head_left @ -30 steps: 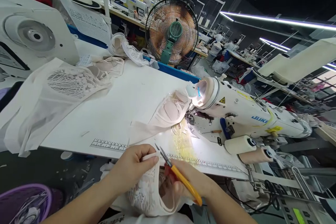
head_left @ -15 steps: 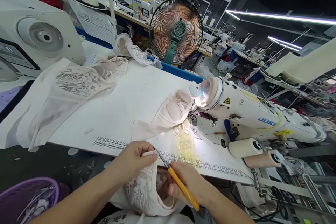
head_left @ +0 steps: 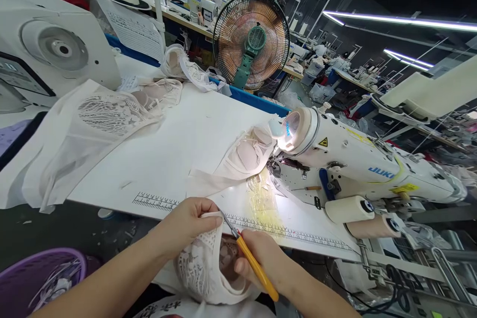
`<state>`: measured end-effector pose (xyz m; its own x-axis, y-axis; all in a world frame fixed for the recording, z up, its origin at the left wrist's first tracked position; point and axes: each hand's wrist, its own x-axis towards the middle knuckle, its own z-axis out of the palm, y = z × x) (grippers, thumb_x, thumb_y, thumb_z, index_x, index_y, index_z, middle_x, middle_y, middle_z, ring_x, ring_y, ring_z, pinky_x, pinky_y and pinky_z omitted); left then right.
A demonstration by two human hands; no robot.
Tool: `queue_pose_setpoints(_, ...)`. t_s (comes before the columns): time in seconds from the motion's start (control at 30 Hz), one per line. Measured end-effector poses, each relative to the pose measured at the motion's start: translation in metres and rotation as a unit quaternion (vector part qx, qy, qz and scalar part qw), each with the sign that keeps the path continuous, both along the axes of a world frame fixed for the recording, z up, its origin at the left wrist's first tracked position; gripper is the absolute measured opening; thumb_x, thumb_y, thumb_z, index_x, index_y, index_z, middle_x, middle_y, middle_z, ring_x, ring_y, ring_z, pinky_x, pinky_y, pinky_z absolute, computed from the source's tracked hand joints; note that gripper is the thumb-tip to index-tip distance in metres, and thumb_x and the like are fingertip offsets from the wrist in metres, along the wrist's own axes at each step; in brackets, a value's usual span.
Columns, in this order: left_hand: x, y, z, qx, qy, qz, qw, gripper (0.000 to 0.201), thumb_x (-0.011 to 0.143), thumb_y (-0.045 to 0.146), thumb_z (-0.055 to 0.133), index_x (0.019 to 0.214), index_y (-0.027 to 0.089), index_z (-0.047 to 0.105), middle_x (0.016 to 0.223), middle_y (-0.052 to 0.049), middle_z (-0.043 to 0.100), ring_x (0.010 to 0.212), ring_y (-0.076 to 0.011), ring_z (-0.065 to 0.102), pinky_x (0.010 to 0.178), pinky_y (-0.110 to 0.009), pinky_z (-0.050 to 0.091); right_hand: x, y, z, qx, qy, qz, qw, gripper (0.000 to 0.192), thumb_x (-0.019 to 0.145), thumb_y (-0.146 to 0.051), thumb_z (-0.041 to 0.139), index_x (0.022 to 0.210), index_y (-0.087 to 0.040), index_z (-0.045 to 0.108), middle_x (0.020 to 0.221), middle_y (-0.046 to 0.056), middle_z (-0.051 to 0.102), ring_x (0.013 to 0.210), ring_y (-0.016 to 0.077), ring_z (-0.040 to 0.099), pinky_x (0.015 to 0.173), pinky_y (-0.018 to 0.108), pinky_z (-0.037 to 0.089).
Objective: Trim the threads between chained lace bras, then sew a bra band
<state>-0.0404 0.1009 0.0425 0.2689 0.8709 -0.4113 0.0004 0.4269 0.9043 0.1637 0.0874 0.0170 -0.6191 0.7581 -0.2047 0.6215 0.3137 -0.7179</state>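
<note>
My left hand (head_left: 194, 219) pinches the upper edge of a white lace bra (head_left: 199, 268) between thumb and fingers. The bra hangs over my lap, its cup opening turned to the right. An orange-handled seam ripper (head_left: 257, 268) is gripped in my right hand (head_left: 266, 253). Its thin metal point slants up and left to the bra edge, close to my left fingertips; whether it touches the fabric I cannot tell. Some of my right fingers are hidden behind the handle and the bra.
A JUKI sewing machine (head_left: 350, 154) stands on the right of the white table (head_left: 179, 144), with another bra (head_left: 246, 154) by its needle. More lace bras (head_left: 108, 114) lie at left. Thread cones (head_left: 350, 208), a fan (head_left: 251, 42) and a purple basket (head_left: 80, 261) surround the table.
The seam ripper's handle end has shifted slightly left and down with my right hand. Both hands keep their hold; the view has moved a little.
</note>
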Motion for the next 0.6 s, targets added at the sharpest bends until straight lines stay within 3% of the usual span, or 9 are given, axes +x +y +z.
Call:
queue_pose_setpoints(0.4,-0.006,-0.005,0.005,0.037,0.034,-0.005,0.999,0.025,0.065,0.037,0.059,0.054,0.017,0.048,0.049,0.007,0.038,0.047,-0.0084,0.031,0.046,-0.021,0.023,-0.005,-0.002,-0.012,-0.017,0.053,-0.091,0.994,0.041,0.075,-0.053,0.043,0.054,-0.019,0.032,0.049,-0.004,0.031,0.047,0.0085,0.027,0.043,0.022,0.022)
queue_pose_setpoints(0.5,-0.009,-0.009,0.007,0.032,0.029,0.002,0.999,0.028,0.065,0.042,0.06,0.055,0.018,0.047,0.05,0.007,0.039,0.047,-0.0085,0.031,0.045,-0.02,0.023,-0.005,-0.003,-0.003,0.013,0.079,-0.118,0.99,0.039,0.071,-0.051,0.048,0.055,-0.02,0.032,0.051,-0.005,0.033,0.048,0.0085,0.028,0.043,0.021,0.023)
queue_pose_setpoints(0.6,-0.012,-0.011,0.007,0.037,0.024,0.032,0.999,0.03,0.065,0.043,0.06,0.057,0.018,0.048,0.052,0.008,0.04,0.048,-0.0083,0.032,0.047,-0.02,0.025,-0.007,-0.009,0.014,0.026,0.111,-0.11,0.987,0.031,0.065,-0.044,0.058,0.06,-0.019,0.041,0.055,-0.004,0.043,0.048,0.009,0.034,0.043,0.021,0.027)
